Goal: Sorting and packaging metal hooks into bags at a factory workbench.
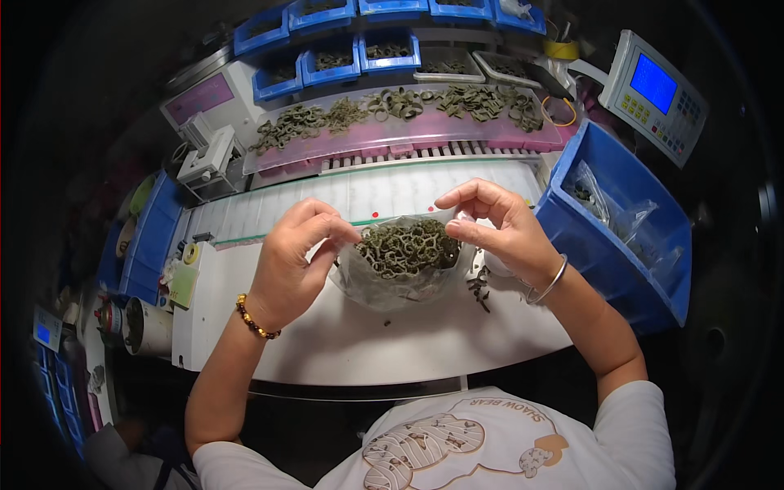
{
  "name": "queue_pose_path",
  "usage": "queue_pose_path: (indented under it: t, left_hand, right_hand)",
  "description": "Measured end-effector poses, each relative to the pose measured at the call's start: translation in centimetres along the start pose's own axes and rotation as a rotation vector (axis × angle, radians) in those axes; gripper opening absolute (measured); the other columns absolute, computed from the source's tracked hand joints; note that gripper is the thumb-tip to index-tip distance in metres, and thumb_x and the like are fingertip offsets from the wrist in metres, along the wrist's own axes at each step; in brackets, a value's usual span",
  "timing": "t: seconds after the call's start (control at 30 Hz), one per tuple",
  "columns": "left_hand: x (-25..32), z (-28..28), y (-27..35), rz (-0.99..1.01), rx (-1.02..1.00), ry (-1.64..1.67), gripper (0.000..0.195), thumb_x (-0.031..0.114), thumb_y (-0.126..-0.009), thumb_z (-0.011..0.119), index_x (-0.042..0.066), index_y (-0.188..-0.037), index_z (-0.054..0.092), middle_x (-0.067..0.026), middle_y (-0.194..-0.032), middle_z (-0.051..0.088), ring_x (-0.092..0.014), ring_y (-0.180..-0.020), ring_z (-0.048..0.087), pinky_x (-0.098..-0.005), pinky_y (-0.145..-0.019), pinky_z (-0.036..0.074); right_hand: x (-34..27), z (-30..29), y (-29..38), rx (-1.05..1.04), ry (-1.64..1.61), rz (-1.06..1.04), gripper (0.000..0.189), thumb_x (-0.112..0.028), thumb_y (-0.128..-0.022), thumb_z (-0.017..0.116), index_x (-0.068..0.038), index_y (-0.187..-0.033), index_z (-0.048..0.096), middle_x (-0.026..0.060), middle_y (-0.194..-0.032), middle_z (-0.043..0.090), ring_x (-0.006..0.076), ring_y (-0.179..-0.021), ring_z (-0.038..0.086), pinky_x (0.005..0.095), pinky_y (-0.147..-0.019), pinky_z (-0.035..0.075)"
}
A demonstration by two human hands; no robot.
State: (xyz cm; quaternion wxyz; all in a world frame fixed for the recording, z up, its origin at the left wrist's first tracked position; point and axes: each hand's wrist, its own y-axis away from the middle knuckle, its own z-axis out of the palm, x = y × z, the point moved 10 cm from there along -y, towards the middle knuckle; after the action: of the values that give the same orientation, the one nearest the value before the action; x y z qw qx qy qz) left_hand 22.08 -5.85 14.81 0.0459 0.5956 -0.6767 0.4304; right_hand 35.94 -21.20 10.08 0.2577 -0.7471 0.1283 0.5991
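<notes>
A clear plastic bag (380,294) stands open-mouthed on the white worktop (343,355). Many small dark green ring-shaped parts (407,248) fill it. My left hand (300,257) pinches the bag's left rim between thumb and fingers. At the right rim is my right hand (499,229), its thumb and index finger apart. Its curled fingers are against or very near the plastic, and whether they grip it is unclear. Loose dark pieces (479,288) lie on the worktop below my right hand, and one small piece (387,323) lies in front of the bag.
On the right, a blue bin (612,245) holds filled plastic bags. Behind the bag are a white segmented conveyor (294,205) and a clear tray (275,160) with sorted green parts. Blue bins (331,64) line the back. A scale display (655,92) stands right, a white cup (150,327) left.
</notes>
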Motion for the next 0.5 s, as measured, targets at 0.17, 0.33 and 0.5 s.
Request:
queue_pose_path:
  t: [0.17, 0.33, 0.5]
  left_hand:
    - [-0.1, -0.2, 0.5, 0.025, -0.024, -0.028, 0.03, -0.02, -0.075, 0.058, 0.003, -0.09, 0.069, -0.0071, -0.091, 0.06, -0.018, -0.083, 0.061, -0.0289, -0.073, 0.052]
    - [0.0, 0.5, 1.1, -0.028, -0.041, 0.06, 0.029, -0.02, -0.075, 0.06, 0.003, -0.089, 0.069, -0.0075, -0.091, 0.061, -0.019, -0.083, 0.061, -0.0282, -0.072, 0.051]
    - [1.0, -0.1, 1.2, 0.049, 0.025, 0.031, 0.026, -0.018, -0.074, 0.061, 0.003, -0.089, 0.067, -0.0072, -0.09, 0.06, -0.02, -0.08, 0.063, -0.0298, -0.067, 0.051]
  right_hand:
    - [2.6, -0.3, -0.3, 0.071, -0.483, 0.191, 0.026, -0.01, -0.092, 0.067, -0.002, -0.117, 0.062, 0.0, -0.097, 0.063, 0.0063, -0.084, 0.057, 0.0234, -0.081, 0.049]
    - [3.3, 1.0, -0.2, 0.151, -0.789, 0.294, 0.028, -0.01, -0.093, 0.066, -0.001, -0.119, 0.061, -0.0005, -0.097, 0.062, 0.0074, -0.085, 0.059, 0.0237, -0.083, 0.05]
    - [2.7, 1.3, -0.6, 0.079, -0.46, 0.196, 0.026, -0.01, -0.094, 0.065, -0.002, -0.118, 0.061, 0.0011, -0.099, 0.062, 0.0097, -0.089, 0.058, 0.0266, -0.082, 0.049]
